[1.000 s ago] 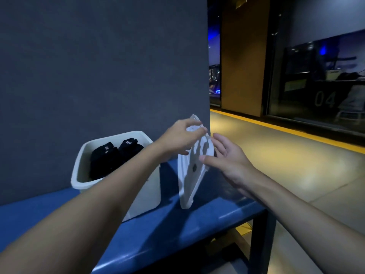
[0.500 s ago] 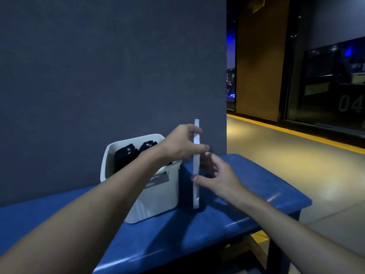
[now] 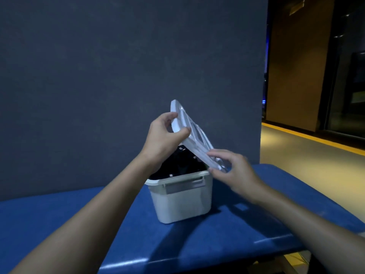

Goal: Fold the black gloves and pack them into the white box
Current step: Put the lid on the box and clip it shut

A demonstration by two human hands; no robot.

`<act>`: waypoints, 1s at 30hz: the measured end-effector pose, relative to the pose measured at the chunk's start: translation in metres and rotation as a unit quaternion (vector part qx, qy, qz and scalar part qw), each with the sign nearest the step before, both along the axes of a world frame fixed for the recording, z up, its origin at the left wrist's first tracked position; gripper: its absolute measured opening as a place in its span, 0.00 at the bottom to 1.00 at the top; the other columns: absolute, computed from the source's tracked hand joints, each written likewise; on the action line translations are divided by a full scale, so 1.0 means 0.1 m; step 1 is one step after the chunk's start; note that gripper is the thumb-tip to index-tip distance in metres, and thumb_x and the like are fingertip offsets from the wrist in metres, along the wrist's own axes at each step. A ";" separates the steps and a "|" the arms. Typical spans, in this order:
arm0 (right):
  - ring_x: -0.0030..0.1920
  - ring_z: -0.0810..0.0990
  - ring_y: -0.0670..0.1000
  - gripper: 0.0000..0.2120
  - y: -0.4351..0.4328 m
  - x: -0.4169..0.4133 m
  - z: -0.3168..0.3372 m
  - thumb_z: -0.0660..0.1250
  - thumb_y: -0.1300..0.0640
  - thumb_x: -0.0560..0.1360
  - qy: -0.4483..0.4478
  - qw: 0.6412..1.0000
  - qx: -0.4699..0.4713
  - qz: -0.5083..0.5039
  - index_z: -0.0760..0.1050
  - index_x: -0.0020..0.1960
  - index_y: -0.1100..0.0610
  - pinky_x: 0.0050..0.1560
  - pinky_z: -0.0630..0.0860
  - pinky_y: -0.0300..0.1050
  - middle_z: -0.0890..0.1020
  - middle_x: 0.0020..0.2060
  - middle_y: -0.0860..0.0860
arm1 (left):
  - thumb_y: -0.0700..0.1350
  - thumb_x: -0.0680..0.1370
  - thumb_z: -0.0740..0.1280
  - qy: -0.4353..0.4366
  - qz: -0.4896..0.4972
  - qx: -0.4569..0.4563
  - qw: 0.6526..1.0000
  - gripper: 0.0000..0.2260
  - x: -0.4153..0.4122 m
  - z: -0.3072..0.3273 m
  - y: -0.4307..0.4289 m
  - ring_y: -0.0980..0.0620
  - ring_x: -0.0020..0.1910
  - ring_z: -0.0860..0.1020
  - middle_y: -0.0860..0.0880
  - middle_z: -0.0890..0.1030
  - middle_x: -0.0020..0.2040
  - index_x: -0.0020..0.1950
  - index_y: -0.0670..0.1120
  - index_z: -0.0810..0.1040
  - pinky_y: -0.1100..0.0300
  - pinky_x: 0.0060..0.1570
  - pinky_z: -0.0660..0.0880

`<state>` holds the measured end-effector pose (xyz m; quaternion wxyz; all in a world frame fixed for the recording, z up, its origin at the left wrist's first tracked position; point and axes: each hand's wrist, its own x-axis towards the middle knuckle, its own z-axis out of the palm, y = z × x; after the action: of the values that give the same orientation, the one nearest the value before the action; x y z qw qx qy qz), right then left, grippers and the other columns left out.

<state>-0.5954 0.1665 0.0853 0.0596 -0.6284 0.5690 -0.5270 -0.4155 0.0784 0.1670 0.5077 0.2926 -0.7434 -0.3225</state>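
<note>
Left grip (image 3: 162,135): pinches the lid's (image 3: 194,135) upper end
Black gloves (image 3: 181,163): inside the white box (image 3: 181,202); bunched, long axis cannot be told; dark with small white marks
White box: upright on the blue worktop (image 3: 59,218)
Lid: white; tilted down rightward above the box
Right grip (image 3: 235,171): pinches the lid's lower end

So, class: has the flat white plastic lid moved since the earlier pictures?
Yes. The flat white plastic lid has left the blue padded bench beside the white plastic box and now tilts above its open top.
</note>
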 end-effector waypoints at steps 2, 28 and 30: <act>0.57 0.74 0.30 0.17 -0.10 0.08 0.02 0.73 0.63 0.73 0.016 1.000 -0.007 0.011 0.80 0.62 0.55 0.57 0.66 0.24 0.79 0.59 0.43 | 0.49 0.75 0.73 -0.027 0.041 0.000 0.999 0.26 0.21 -0.05 -0.05 0.62 0.56 0.77 0.51 0.76 0.63 0.71 0.48 0.72 0.58 0.60 0.76; 0.74 0.61 0.39 0.05 -0.19 0.17 -0.18 0.67 0.53 0.78 -0.055 0.996 0.064 0.007 0.80 0.51 0.45 0.58 0.63 0.34 0.67 0.71 0.44 | 0.67 0.76 0.62 -0.374 -0.034 -0.039 0.926 0.31 1.06 -0.77 -0.33 0.64 0.76 0.55 0.59 0.53 0.80 0.77 0.61 0.62 0.62 0.70 0.57; 0.72 0.65 0.42 0.05 -0.20 0.15 -0.19 0.69 0.53 0.77 -0.065 0.996 0.059 0.000 0.80 0.50 0.45 0.60 0.64 0.37 0.68 0.72 0.46 | 0.67 0.75 0.64 -0.387 -0.039 -0.062 0.919 0.31 1.08 -0.76 -0.33 0.64 0.77 0.53 0.58 0.53 0.80 0.76 0.66 0.61 0.62 0.71 0.58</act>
<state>-0.5806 0.1468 0.0665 0.1336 -0.5886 0.5942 -0.5317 -0.3075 0.0451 0.0913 0.1850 0.3330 -0.9112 -0.1567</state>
